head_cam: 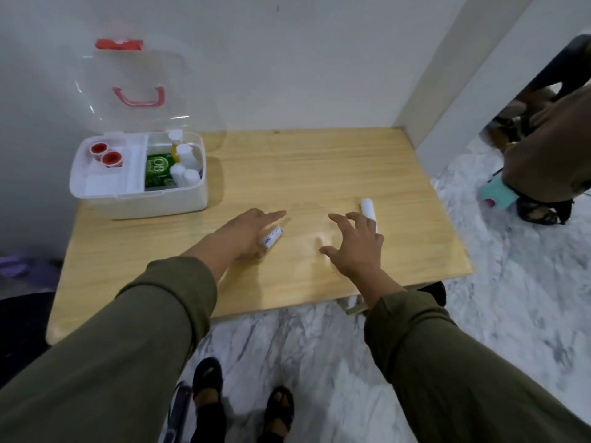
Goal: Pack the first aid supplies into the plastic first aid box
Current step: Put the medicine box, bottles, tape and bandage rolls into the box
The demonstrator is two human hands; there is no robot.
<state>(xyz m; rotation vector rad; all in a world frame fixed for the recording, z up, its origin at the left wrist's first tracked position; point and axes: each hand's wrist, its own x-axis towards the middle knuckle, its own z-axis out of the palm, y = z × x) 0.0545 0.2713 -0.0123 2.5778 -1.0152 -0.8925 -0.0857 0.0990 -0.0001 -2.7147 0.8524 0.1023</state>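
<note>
I am standing at the pale wooden worktop [319,174], reaching with both hands for the last loose supplies. My left hand [248,233] is closing around a small white roll with printed lettering [271,238]; my palm is lying over its near end, my fingers are stretched past it, and I cannot tell whether I am gripping it yet. My right hand [355,247] is spreading wide and holding nothing, its fingertips just beside a plain white gauze roll [367,207] lying farther right. The white plastic first aid box [160,199] is sitting at the far left corner, its clear lid with the red handle [139,95] standing open, already holding small bottles and a green packet. Next, I judge, each hand needs a firm pinch before carrying its roll left to the box
</note>
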